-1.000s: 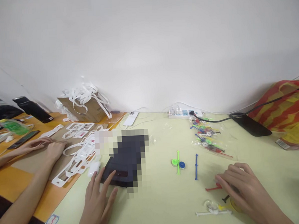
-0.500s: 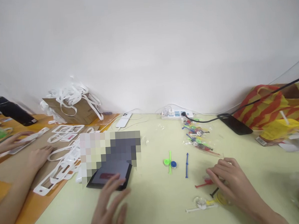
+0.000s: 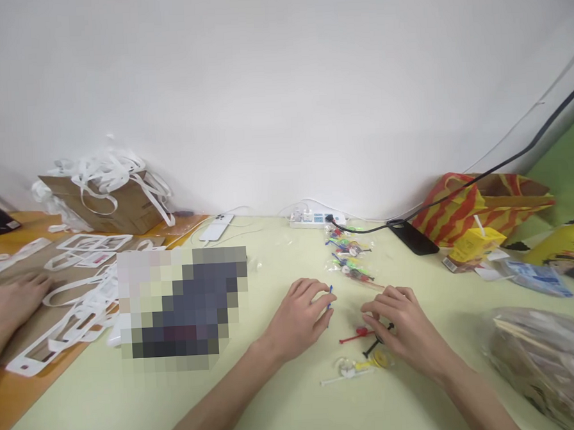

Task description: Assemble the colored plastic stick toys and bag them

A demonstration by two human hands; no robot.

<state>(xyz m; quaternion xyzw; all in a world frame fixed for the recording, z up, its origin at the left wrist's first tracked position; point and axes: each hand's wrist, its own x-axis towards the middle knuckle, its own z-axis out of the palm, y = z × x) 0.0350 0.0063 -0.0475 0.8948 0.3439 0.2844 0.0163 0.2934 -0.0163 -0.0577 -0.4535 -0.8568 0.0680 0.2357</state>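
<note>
Left hand (image 3: 299,317) now beside bagged toys (image 3: 350,263).

Toy sticks (image 3: 365,336) lie on the table (image 3: 287,407) between both hands, bagged toys (image 3: 349,260) behind

A white power strip (image 3: 311,219) lies at the back of the pale surface (image 3: 287,394), near a white phone (image 3: 215,228). A cardboard box (image 3: 108,202) draped with white strips stands far left. A striped bag (image 3: 479,202) sits right, a black phone (image 3: 412,236) beside it, a yellow juice carton (image 3: 474,244) near.
</note>
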